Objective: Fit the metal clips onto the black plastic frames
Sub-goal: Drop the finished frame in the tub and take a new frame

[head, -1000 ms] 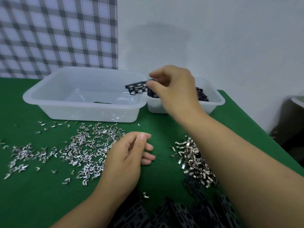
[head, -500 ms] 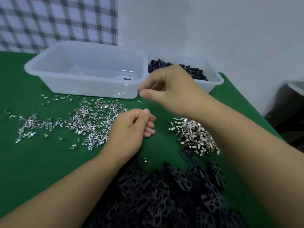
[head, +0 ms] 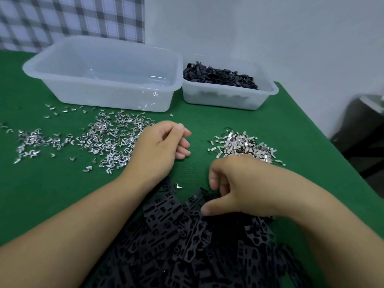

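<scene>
Black plastic frames (head: pixel 166 235): one heap at lower centre, on the green tabletop (head: pixel 41 194); the pieces are too many to count. Right hand (head: pixel 239 188): fingers curled down onto the heap's far edge, thumb touching a frame; whether it grips one cannot be told. Loose clip (head: pixel 178 186): one, just beyond the heap, between the two hands. Left hand (head: pixel 162 146): centre, resting on the tabletop, fingers loosely curled, nothing visible in it. Metal clips: two groups, a scattered spread (head: pixel 104 138) at centre left and a compact pile (head: pixel 243 145) at centre right. Tubs: two, translucent, side by side. The large tub (head: pixel 104 94) stands upper left; the small tub (head: pixel 228 98), upper centre, holds dark parts (head: pixel 220 76).
</scene>
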Motion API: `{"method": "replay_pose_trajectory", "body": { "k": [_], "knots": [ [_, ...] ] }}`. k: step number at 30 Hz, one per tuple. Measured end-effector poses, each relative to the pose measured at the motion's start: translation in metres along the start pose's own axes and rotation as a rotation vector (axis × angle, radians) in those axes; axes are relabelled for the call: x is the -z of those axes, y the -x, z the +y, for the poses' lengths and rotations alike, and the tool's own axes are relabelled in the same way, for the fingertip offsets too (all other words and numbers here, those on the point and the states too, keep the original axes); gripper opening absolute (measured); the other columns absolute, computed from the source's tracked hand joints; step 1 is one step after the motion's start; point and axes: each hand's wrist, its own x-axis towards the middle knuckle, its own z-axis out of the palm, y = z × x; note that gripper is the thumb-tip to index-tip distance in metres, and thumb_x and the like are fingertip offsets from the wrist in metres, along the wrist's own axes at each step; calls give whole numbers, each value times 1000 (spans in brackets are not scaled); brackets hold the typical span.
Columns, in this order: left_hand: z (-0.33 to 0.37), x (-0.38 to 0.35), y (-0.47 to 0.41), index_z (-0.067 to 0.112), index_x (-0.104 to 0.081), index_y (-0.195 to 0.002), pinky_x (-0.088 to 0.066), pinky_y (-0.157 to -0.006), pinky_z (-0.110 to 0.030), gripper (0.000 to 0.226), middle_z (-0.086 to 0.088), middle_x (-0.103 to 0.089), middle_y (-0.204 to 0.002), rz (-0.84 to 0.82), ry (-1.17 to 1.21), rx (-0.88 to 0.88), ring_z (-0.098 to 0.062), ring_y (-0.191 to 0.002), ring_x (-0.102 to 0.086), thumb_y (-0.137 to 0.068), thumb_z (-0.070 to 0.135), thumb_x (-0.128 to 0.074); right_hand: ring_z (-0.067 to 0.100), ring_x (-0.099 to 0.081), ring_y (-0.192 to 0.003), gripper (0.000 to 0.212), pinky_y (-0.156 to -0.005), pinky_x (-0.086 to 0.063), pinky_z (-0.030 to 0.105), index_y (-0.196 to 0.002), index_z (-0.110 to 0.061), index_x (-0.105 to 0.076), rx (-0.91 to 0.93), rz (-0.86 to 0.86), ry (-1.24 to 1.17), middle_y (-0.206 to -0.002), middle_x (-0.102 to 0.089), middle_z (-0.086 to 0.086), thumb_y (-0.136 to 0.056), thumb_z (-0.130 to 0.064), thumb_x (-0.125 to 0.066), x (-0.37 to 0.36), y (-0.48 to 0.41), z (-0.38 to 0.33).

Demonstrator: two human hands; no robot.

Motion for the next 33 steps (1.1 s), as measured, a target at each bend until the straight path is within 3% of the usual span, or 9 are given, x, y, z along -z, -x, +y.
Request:
{"method": "replay_pose_trajectory", "body": {
  "k": [5, 11, 15, 22, 25, 27, 33],
  "knots": [
    [2, 0, 0, 17, -67, -80, -52, -53, -18, 29, 3, -66, -62, 2, -4, 2, -12, -58, -66, -97, 19, -45, 4, -59, -65, 27, -59, -47, 22, -84, -29, -59, 21, -6, -131, -74, -65, -9, -69, -46, -74, 5, -6, 4],
    [2, 1, 1, 16, -69, -81, -54, -57, -21, 27, -1, -67, -66, -22, 6, 3, -11, -59, -65, -97, 19, -47, 14, -62, -63, 19, -61, -52, 21, -95, -14, -69, 153, 182, -1006, -74, -69, 3, -78, -4, -69, 13, -27, 27],
    [3, 1, 2, 19, -72, -77, -55, -58, -22, 30, -1, -70, -68, -62, -3, 4, -12, -61, -66, -95, 24, -49, 16, -65, -59, 22, -59, -53, 20, -92, -10, -70, 149, 299, -1239, -73, -72, 8, -74, 2, -69, 5, -40, 32],
    [11, 1, 7, 20, -74, -79, -51, -55, -18, 24, -1, -72, -70, -174, -27, -11, -12, -64, -68, -79, 40, -60, 18, -64, -55, 20, -57, -54, 24, -85, -8, -60, 169, 525, -1218, -67, -70, 7, -74, 4, -71, -8, -46, 35],
    [13, -1, 8, 20, -74, -77, -48, -52, -14, 3, -1, -73, -68, -173, -27, -16, -9, -60, -67, -76, 17, -73, 19, -65, -55, 18, -57, -55, 24, -79, -7, -64, 200, 586, -1198, -66, -69, 8, -71, 6, -72, -10, -47, 33],
    [12, -1, 7, 20, -73, -74, -48, -50, -14, 14, -3, -72, -66, -161, -23, -17, -9, -57, -66, -76, 6, -72, 19, -66, -56, 18, -57, -55, 23, -80, -7, -67, 222, 587, -1223, -69, -70, 11, -71, 8, -71, -11, -48, 31],
    [14, -1, 7, 20, -69, -83, -47, -49, -16, 16, -3, -69, -65, -190, 8, -29, -9, -56, -63, -79, 4, -69, 10, -63, -58, 21, -57, -51, 18, -82, -10, -68, 272, 586, -1175, -69, -70, 4, -73, 8, -70, -11, -49, 28]
  ]
}}
